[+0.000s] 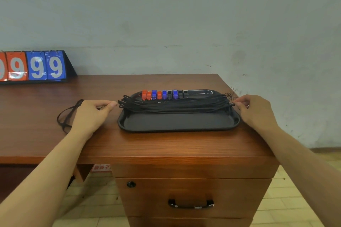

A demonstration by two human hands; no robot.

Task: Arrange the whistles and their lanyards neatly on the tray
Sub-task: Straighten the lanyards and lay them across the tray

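Observation:
A black tray (177, 122) lies on the wooden desk. Along its far rim stands a row of whistles (164, 94), orange, blue and grey. Their black lanyards (173, 105) lie stretched in a bundle across the tray from left to right. My left hand (92, 114) is just left of the tray, its fingertips at the bundle's left end. My right hand (256, 110) is at the tray's right edge and pinches the lanyard ends there. A loose black lanyard (64, 118) lies on the desk under and left of my left hand.
A flip scoreboard (35, 66) showing nines stands at the desk's back left. The desk's right edge (258, 134) runs just beside the tray. Drawers with a black handle (191, 204) sit below the desk's front.

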